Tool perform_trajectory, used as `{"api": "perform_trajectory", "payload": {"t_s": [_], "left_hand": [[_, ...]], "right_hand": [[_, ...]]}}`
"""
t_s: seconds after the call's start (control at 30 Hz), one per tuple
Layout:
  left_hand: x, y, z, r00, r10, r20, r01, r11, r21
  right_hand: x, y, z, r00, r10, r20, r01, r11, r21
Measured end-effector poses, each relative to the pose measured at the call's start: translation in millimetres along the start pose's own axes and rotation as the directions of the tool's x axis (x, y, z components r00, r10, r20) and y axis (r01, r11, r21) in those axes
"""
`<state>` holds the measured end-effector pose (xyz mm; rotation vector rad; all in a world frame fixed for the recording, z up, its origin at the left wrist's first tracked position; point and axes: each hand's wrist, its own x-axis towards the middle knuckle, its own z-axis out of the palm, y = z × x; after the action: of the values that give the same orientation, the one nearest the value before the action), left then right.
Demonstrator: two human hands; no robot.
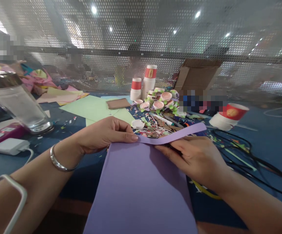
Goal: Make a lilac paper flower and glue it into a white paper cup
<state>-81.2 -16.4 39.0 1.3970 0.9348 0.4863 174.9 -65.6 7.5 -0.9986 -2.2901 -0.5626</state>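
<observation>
- Our left hand (pixel 109 130) pinches the purple paper strip (pixel 188 132) at the far edge of the purple paper sheet (pixel 141 188).
- Our right hand (pixel 194 155) touches that edge; its fingers' grip we cannot tell.
- We judge the strip light, easily creased; best pinched flat.

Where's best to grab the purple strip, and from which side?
Likely the strip by its free right end, pinched across the flat faces, coming from the right, above the right hand. That end sticks up past the hand, uncovered; the left end is pinched by the left hand. The strip looks thin and bends, so pinch lightly.
</observation>
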Motion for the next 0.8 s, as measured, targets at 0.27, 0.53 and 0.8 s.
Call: {"api": "perform_trajectory", "payload": {"t_s": [0.27, 0.53, 0.8], "left_hand": [[-13.8, 12.3, -1.1, 0.999, 0.030, -0.025, -0.031, 0.998, -0.063], [-9.1, 4.5, -5.3, 0.988, 0.101, -0.113, -0.104, 0.994, -0.020], [-18.3, 16.1, 4.2, 0.701, 0.490, -0.518, -0.516, 0.850, 0.107]], "right_hand": [[1.0, -1.7, -0.1, 0.999, 0.034, 0.026, -0.034, 0.999, 0.000], [1.6, 2.6, -0.2, 0.995, 0.102, -0.015, -0.101, 0.994, 0.030], [2.7, 8.8, -9.7, 0.898, 0.429, -0.097, -0.400, 0.889, 0.225]]}}
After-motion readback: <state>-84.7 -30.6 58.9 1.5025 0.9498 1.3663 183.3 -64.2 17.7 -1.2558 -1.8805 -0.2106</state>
